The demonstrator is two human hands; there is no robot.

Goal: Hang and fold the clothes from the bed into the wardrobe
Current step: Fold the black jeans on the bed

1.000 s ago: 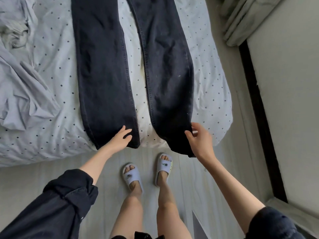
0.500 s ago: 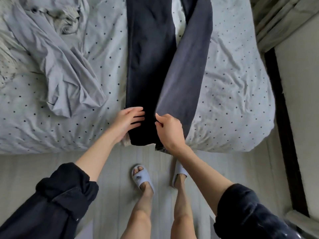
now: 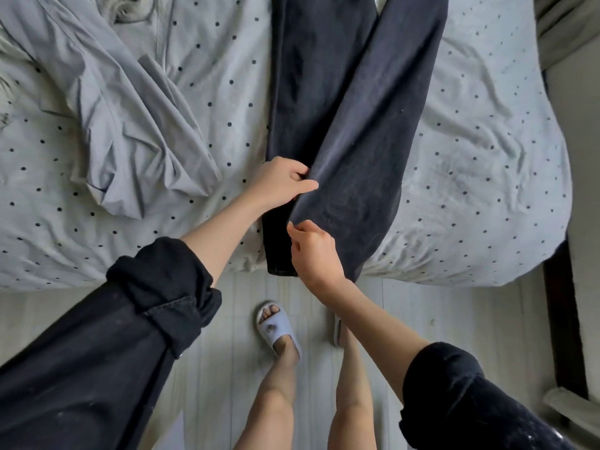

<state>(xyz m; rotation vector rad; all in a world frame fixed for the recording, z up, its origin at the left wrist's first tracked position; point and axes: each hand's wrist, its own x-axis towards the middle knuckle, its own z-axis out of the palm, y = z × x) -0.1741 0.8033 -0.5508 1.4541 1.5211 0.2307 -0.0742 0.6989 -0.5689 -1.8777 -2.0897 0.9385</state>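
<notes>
Dark blue jeans (image 3: 350,125) lie lengthwise on the polka-dot bed (image 3: 487,157), their hems at the near edge. The right leg is laid partly over the left leg, lapping it at an angle. My left hand (image 3: 279,183) pinches the inner edge of that upper leg a little above the hem. My right hand (image 3: 313,251) grips the same leg's edge closer to the hem, at the bed's edge.
A crumpled grey garment (image 3: 130,118) lies on the bed left of the jeans. Pale floorboards (image 3: 454,319) run under my slippered feet (image 3: 276,329). A dark skirting strip (image 3: 561,306) and wall stand at the right.
The right jeans leg has been drawn leftward over the left leg. My left hand went from lying flat on the left leg to pinching the upper leg's edge. The view shifted right.
</notes>
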